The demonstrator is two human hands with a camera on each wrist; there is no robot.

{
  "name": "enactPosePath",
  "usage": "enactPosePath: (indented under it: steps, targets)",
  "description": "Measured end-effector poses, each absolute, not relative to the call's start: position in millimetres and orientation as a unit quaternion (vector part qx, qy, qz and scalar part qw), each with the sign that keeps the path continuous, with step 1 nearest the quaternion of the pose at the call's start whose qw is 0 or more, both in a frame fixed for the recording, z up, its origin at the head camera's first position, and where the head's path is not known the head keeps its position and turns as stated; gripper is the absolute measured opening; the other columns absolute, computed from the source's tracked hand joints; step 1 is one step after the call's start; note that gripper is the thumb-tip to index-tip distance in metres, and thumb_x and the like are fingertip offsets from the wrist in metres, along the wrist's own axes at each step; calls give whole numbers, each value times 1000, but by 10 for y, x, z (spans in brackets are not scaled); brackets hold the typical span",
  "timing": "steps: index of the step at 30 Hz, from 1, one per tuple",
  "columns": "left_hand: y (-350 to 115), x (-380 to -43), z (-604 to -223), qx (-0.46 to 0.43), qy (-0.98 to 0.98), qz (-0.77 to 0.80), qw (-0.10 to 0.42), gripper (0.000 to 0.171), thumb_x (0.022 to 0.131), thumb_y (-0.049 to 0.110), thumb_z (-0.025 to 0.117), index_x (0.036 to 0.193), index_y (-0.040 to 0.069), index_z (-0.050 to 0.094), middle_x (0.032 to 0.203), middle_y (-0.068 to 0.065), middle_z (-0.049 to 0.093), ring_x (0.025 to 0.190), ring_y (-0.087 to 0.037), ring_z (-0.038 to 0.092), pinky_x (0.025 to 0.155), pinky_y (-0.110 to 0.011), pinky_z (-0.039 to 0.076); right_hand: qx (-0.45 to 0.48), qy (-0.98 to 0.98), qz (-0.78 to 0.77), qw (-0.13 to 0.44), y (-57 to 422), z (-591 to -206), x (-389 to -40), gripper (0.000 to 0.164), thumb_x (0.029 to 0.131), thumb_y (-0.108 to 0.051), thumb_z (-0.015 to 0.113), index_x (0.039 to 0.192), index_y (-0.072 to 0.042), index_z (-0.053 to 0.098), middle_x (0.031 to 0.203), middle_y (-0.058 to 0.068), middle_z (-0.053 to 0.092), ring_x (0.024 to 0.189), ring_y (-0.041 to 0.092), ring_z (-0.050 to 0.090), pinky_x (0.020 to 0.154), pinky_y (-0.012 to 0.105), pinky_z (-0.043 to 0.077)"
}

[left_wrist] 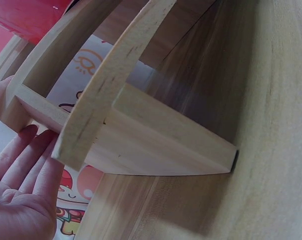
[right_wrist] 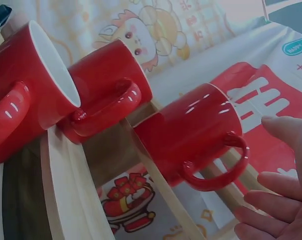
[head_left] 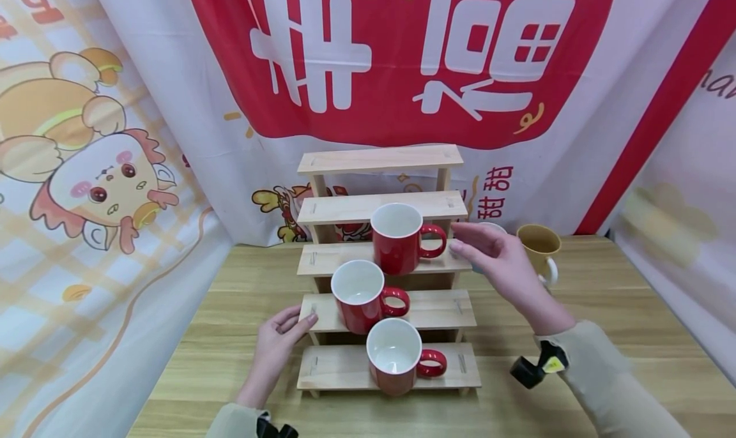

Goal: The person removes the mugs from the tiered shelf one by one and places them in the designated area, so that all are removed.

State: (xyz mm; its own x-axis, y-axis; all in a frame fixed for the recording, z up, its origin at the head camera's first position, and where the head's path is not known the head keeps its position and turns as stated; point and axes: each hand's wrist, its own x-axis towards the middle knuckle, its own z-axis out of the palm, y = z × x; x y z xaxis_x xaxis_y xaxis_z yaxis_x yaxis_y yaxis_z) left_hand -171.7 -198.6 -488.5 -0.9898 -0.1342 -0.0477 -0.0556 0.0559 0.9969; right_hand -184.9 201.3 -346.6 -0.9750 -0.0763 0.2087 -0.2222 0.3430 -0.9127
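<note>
Three glossy cylindrical mugs stand on a stepped wooden rack; left hand pinches its 8 o'clock edge; right hand, fingers extended, holding nothing, at 3 o'clock

I see three glossy red ceramic mugs, white inside. From here, the stepped wooden rack looks pale beige, the round mustard cup white-handled.

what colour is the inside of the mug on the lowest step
White; the inside of that mug shows best in the head view.
</note>
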Motion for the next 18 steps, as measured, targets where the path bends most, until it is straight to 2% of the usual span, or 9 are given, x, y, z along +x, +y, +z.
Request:
enactPosePath:
  steps: [10, 14, 18]
  targets:
    - [-1980, -1711, -4884, 65, -727, -682, 33, 48, 85, 16, 85, 125, -2, 66, 116, -17, 72, 98, -15, 72, 86, -26, 58, 101, -805, 582, 57, 1843, -3512, -1990, 54, 95, -43, 72, 137, -11, 63, 132, 6, 66, 120, 20, 62, 96, 24, 53]
    - [-1974, -1705, -4874, 65, -728, -682, 34, 48, 86, 16, 84, 126, -3, 66, 118, -18, 71, 97, -14, 71, 86, -24, 58, 93, -803, 586, 55, 1801, -3507, -2022, 54, 95, -44, 72, 136, -11, 64, 129, 6, 67, 117, 20, 62, 96, 24, 53]
    - [-1968, -1696, -4858, 65, -726, -684, 31, 50, 87, 16, 83, 129, -5, 64, 120, -19, 70, 97, -11, 71, 86, -23, 57, 88, -793, 600, 49, 1760, -3494, -2043, 51, 95, -43, 73, 133, -9, 65, 126, 8, 67, 115, 25, 64, 91, 28, 57]
